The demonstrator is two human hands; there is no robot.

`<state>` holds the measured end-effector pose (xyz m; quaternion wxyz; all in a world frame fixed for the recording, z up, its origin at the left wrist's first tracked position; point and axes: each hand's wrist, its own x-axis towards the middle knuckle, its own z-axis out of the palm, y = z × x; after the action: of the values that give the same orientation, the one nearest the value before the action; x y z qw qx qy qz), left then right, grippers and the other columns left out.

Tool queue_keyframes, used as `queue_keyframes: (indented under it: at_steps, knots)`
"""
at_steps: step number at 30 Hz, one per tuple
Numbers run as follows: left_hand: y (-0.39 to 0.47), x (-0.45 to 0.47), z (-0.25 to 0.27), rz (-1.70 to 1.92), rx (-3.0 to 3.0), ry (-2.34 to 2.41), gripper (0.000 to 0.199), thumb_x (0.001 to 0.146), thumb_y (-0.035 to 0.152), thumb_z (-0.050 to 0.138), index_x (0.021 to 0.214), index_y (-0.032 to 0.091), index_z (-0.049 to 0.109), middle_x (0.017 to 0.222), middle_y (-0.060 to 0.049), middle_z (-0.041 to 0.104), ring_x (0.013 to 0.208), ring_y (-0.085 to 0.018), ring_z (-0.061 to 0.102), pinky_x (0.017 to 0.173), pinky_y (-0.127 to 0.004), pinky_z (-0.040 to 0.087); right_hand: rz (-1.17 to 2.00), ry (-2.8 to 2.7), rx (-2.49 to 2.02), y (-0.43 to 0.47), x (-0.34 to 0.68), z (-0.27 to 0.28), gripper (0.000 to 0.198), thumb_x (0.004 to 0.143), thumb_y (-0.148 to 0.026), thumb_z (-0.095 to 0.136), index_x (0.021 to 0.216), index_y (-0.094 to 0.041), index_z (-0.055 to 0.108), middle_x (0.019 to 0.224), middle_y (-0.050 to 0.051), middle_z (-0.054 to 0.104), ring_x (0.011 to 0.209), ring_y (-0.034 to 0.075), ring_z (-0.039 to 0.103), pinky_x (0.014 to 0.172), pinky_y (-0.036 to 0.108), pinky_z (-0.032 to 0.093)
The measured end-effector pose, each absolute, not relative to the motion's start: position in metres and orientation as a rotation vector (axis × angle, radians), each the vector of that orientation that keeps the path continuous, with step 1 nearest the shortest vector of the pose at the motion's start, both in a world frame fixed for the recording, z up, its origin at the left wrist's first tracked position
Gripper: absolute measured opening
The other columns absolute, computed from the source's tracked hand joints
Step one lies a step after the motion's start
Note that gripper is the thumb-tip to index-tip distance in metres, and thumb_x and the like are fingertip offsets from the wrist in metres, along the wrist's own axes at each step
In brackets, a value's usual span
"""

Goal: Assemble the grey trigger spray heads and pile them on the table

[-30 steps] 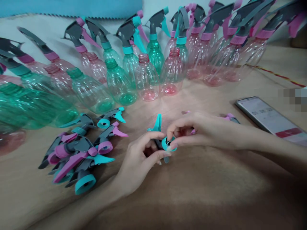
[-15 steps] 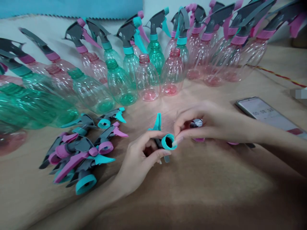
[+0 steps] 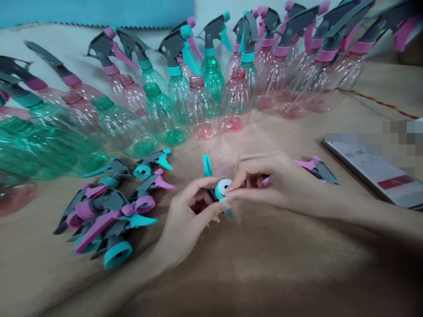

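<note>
My left hand (image 3: 187, 215) grips a trigger spray head (image 3: 207, 166) with a grey body, a teal trigger and a teal collar, its open end facing right. A white washer (image 3: 224, 186) with a dark hole lies in or against the mouth of the collar. The closed thumb and fingertips of my right hand (image 3: 272, 180) pinch at the washer's right edge. Whether it is seated in the collar I cannot tell. Left of my left hand lies a heap of spray heads (image 3: 114, 202) in grey with pink or teal parts.
Clear pink and green bottles line the back; a pink bottle (image 3: 202, 110) lacks a head, while others, like a green bottle (image 3: 213, 79), wear one. A phone (image 3: 366, 163) lies at the right, near another spray head (image 3: 322, 171) behind my right wrist. A twisted cord (image 3: 380, 102) runs behind.
A white washer now shows at the collar's mouth, where a dark opening was before. Both hands have shifted slightly left with the spray head, my right fingers staying at the collar.
</note>
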<state>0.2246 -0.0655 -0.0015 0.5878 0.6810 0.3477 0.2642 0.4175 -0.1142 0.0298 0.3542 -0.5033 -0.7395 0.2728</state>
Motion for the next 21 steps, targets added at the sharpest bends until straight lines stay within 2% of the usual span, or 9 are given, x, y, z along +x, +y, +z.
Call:
queue_keyframes:
  at_steps: [9, 15, 21]
  knots:
    - [-0.065, 0.224, -0.002, 0.614, 1.622, 0.776, 0.027, 0.078, 0.015, 0.069, 0.102, 0.022, 0.062, 0.062, 0.006, 0.060, 0.051, -0.006, 0.054, 0.045, -0.014, 0.041, 0.983, -1.840, -1.307, -0.110, 0.427, 0.035, 0.010, 0.083, -0.028, 0.064, 0.084, -0.018, 0.065, 0.075, -0.003, 0.065, 0.063, 0.009, 0.055, 0.056, 0.020, 0.042]
    - [-0.065, 0.223, -0.002, 0.605, 1.647, 0.768, 0.027, 0.078, 0.015, 0.069, 0.103, 0.022, 0.062, 0.063, 0.006, 0.059, 0.051, -0.005, 0.054, 0.045, -0.014, 0.041, 0.780, -2.060, -1.359, -0.111, 0.431, 0.043, 0.018, 0.087, -0.032, 0.058, 0.089, -0.019, 0.070, 0.081, 0.001, 0.070, 0.067, 0.011, 0.059, 0.058, 0.023, 0.042]
    - [-0.066, 0.224, -0.002, 0.616, 1.661, 0.768, 0.028, 0.079, 0.015, 0.069, 0.105, 0.022, 0.062, 0.065, 0.006, 0.059, 0.053, -0.006, 0.055, 0.047, -0.015, 0.043, 0.638, -2.198, -1.368, -0.112, 0.432, 0.047, 0.017, 0.087, -0.022, 0.056, 0.094, -0.020, 0.071, 0.086, -0.001, 0.072, 0.069, 0.010, 0.061, 0.061, 0.022, 0.042]
